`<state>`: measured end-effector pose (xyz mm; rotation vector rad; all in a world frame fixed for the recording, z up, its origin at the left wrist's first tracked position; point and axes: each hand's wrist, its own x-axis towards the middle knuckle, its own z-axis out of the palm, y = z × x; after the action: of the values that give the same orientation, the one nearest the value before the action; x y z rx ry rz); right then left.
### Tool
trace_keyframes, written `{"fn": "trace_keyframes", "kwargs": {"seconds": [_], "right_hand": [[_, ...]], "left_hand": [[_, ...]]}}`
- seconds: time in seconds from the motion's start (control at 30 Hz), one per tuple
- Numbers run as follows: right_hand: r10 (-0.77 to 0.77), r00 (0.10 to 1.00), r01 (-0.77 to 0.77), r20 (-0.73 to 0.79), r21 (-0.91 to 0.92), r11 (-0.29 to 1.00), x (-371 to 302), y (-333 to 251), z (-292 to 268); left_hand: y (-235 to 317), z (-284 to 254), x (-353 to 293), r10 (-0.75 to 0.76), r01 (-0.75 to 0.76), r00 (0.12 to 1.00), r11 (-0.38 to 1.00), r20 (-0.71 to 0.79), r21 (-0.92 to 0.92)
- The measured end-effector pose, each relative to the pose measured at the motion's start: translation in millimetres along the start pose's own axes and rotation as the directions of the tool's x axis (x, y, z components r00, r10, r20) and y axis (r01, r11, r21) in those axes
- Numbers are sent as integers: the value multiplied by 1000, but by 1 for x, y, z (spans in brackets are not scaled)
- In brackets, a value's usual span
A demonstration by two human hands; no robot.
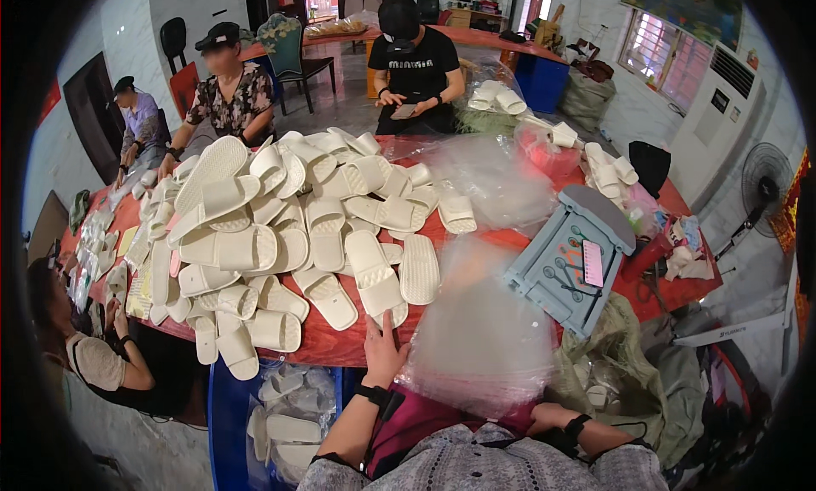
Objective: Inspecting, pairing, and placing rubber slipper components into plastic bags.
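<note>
Head view, cream slipper (pixel 372 270), long axis and toe toward wearer (pixel 489 457), hands (pixel 382 356): left unclenched at toe, right can't tell

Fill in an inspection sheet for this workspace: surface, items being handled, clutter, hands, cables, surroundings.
Surface: red table, largely covered.
Job's things: heaped cream slippers; clear plastic bags lie to their right.
Clutter: grey-blue plastic piece carrying a pink card; cloths at the table's right end.
Hands: left hand open, fingers extended at the nearest slippers; right hand mostly hidden, grip unclear.
Cables: nothing seen for certain.
Surroundings: blue bin below, holding bagged slippers; co-worker in black across the table; fan at right.
</note>
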<state>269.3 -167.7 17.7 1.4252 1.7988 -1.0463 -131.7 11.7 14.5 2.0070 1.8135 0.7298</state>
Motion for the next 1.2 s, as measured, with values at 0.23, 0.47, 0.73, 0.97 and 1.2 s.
{"fn": "trace_keyframes", "kwargs": {"seconds": [0.23, 0.47, 0.73, 0.97, 1.2], "right_hand": [[-72, 991, 71, -114, -10, 997, -4, 6, 16], [45, 940, -73, -339, -69, 995, -9, 15, 16], [11, 509, 267, -861, 170, 948, -12, -47, -91], [102, 526, -16, -844, 110, 994, 61, -53, -72], [101, 361, 57, -927, 130, 990, 67, -55, -72]], "left_hand": [[-1, -10, -1, -43, 45, 999, 996, 22, -77], [21, -34, 51, 191, -172, 957, 980, -218, 103], [22, -30, 103, 184, -181, 982, 894, 33, 410], [26, -15, 114, 260, -255, 965, 883, 41, 394], [15, -8, 123, 223, -295, 950, 869, 219, 396]]}}
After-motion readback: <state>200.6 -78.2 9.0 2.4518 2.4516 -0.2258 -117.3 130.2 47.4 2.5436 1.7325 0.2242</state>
